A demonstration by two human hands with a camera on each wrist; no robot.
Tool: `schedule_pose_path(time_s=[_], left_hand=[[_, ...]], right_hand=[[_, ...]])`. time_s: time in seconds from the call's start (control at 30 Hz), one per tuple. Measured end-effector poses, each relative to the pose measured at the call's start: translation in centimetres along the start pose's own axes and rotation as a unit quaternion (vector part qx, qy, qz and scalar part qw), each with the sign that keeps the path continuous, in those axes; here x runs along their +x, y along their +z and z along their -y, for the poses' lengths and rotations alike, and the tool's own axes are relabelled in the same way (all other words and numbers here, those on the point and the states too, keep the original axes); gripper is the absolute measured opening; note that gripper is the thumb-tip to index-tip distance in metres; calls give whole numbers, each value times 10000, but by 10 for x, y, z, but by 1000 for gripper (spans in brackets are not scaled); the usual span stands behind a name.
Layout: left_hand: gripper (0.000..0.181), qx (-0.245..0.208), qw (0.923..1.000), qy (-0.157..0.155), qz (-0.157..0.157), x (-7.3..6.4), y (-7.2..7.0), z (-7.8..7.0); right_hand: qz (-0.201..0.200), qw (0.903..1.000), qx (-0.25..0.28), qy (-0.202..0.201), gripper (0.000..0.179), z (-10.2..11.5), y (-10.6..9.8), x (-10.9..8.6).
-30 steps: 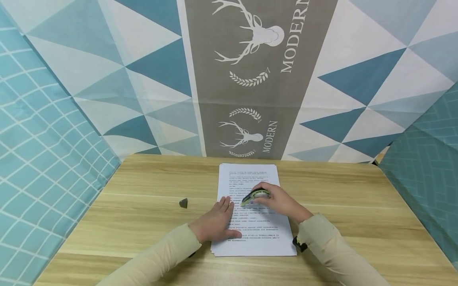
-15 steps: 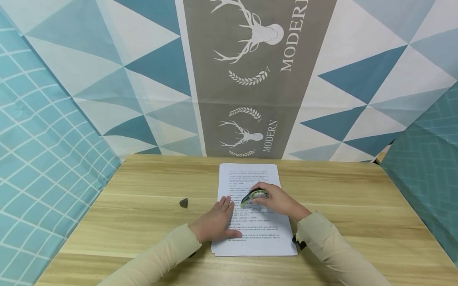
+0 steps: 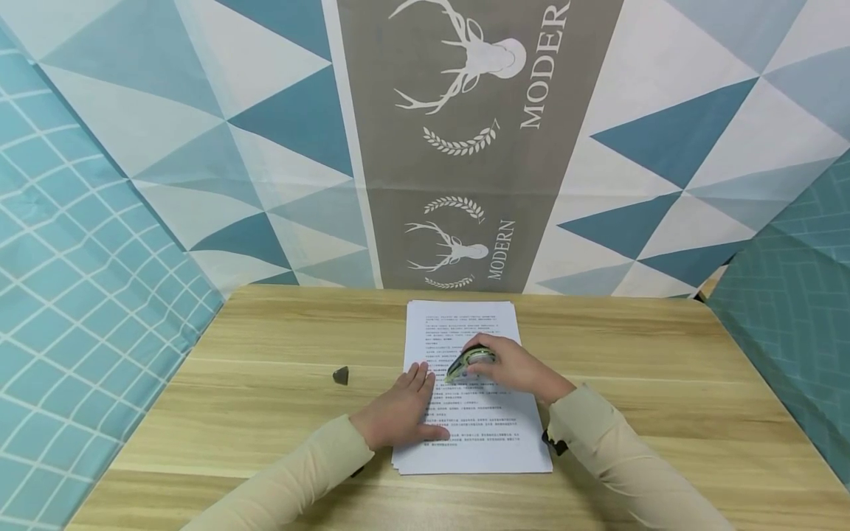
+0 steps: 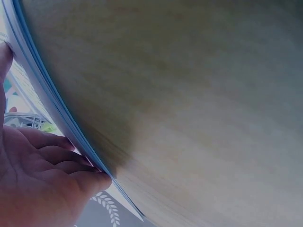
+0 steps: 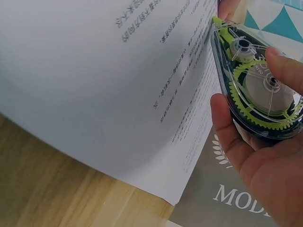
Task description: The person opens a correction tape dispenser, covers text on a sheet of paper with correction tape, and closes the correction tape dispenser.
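A stack of printed paper lies on the wooden table, its sheets' edges slightly uneven at the lower left. My left hand rests flat over the stack's left side, fingers straight and thumb spread onto the print; the left wrist view shows this hand at the sheets' edge. In my right hand is a correction tape with a clear case and lime-green gear, pinched between thumb and fingers. Its narrow tip meets the top sheet among the printed lines, just right of my left fingertips.
A small dark wedge-shaped piece lies on the wooden table left of the paper. Behind the table's far edge hangs a patterned cloth with deer heads and triangles. Blue tiled-print cloth stands along the left side.
My right hand has shifted slightly left with the correction tape, its tip staying at the sheet. The left hand keeps its place on the paper.
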State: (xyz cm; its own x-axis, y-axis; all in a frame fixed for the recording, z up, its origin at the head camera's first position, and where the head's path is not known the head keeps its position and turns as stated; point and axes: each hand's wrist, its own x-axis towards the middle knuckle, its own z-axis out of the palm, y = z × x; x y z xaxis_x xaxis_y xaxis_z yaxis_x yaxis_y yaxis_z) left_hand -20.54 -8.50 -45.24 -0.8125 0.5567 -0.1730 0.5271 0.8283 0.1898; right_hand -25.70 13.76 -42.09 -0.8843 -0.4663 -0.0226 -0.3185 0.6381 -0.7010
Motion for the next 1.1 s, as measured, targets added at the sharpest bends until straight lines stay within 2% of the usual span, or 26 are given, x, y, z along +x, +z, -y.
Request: schedule_pose_path(time_s=[0.1,0.23,0.53,0.83,1.1], left_hand=[[97,-11,10000,-6,2,0,1,0],[97,4,10000,14,-24,-1,0,0],[97,97,9999,30,-46,0,-1,1],[98,152,9999,71,4,2,-1,1],[97,142,9999,66,30,3,-2,0]], right_hand=[[9,10000,-17,39,20,-1,0,1],[42,9997,-192,-109,20,-1,0,3],[226,9955,-863,-330,21,6,-3,8],[319,9930,-1106,-280,20,8,-9,7],[326,9929,-1119,-227,20,3,-15,1]])
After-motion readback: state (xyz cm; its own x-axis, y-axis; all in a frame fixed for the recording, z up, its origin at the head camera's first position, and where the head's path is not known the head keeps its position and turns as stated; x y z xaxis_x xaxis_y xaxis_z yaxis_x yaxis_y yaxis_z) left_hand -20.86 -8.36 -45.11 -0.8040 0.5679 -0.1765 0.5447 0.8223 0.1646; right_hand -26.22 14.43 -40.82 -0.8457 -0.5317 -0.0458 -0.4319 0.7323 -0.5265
